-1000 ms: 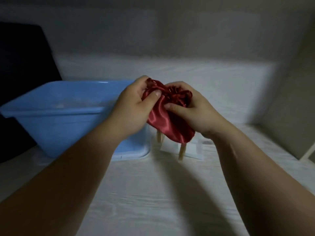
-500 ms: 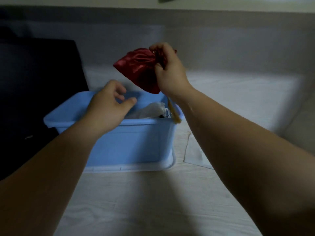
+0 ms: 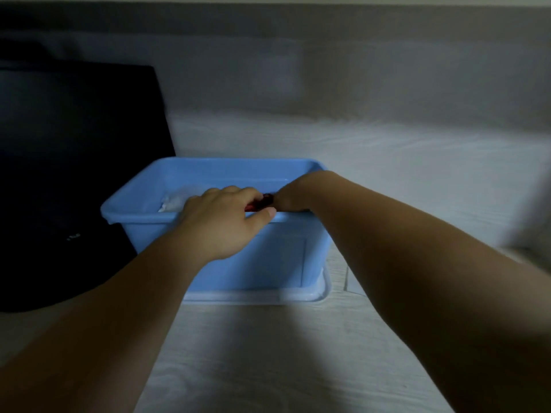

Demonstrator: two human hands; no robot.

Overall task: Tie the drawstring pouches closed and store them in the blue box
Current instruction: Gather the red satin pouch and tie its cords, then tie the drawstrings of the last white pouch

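The blue box (image 3: pixel 277 257) stands on the pale wooden table in the middle of the view. Only a sliver of the red satin pouch (image 3: pixel 260 203) shows, low inside the box just behind its front rim. My left hand (image 3: pixel 223 222) lies over that rim, with its fingers curled on top of the pouch and its thumb along the rim below it. My right hand (image 3: pixel 290 199) reaches down into the box beside the pouch, and the rim hides its fingers. A white pouch (image 3: pixel 176 201) lies inside at the left.
A large black object (image 3: pixel 74 174) leans behind and left of the box. The box sits on a whitish lid or tray (image 3: pixel 323 289). A grey wall runs along the back of the table.
My right hand has carried the red pouch from above the box down into it. My left hand has moved onto the front rim and the pouch.
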